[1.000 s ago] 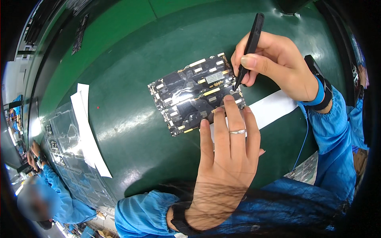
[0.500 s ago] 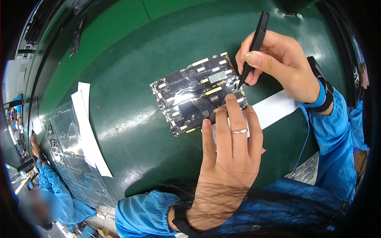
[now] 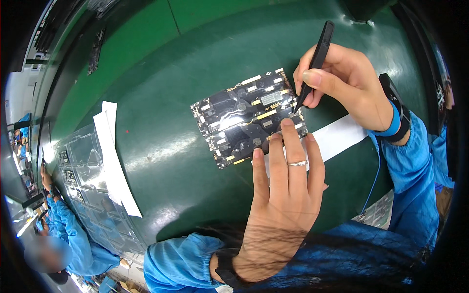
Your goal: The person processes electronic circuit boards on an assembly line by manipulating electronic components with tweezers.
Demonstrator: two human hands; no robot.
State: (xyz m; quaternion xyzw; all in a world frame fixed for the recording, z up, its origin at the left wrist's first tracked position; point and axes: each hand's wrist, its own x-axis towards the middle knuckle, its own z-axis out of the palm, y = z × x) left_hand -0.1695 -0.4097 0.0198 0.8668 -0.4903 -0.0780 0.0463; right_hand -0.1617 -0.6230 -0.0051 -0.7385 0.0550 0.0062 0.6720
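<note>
Lying left of both hands (image 3: 286, 200) (image 3: 344, 85), a clear tray (image 3: 110, 225) holds dark parts (image 3: 70, 176).

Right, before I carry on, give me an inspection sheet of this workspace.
Surface: dark green tabletop, with patches of glare.
Job's things: dark circuit board lying on the tabletop; black pointed tool, its tip at the board's right side, contact unclear.
Clutter: white paper strips at left, by a clear plastic tray; another white strip right of the board.
Left hand: fingers spread, tips on the board's near edge.
Right hand: pinching the tool.
Cables: thin blue cord below the right wrist.
Surroundings: co-worker in blue sleeves, far left.
</note>
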